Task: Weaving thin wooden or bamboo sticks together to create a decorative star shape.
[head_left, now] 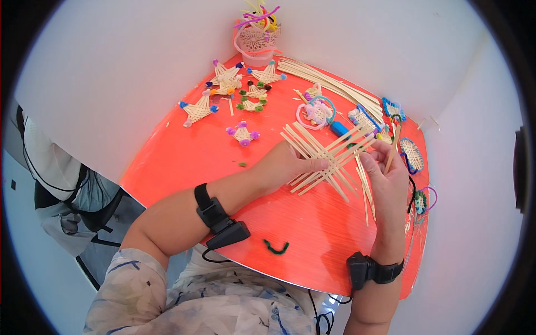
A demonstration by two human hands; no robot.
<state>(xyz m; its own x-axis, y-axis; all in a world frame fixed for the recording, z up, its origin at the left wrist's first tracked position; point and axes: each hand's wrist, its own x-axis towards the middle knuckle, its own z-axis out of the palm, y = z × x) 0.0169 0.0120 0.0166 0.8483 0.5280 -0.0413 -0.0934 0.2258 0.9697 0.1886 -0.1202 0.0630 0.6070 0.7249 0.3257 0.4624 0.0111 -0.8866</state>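
Observation:
My left hand is closed on a flat cross-shaped lattice woven from pale bamboo strips, its thumb pressed on top near the crossing. At the lattice's right side, my right hand is closed on a single bamboo strip that points upward. Its thumb and fingertips are close to the strip ends of the lattice; whether they touch them I cannot tell. Under the lattice, toward my right hand, lie several loose strips. Next to its far right edge is a blue object, partly hidden.
The red table holds several small woven stars with coloured tips at far left. A bundle of strips lies along the back wall. A pink basket stands at the far corner. Nearer me is a dark green pipe cleaner. Woven ovals line the right edge.

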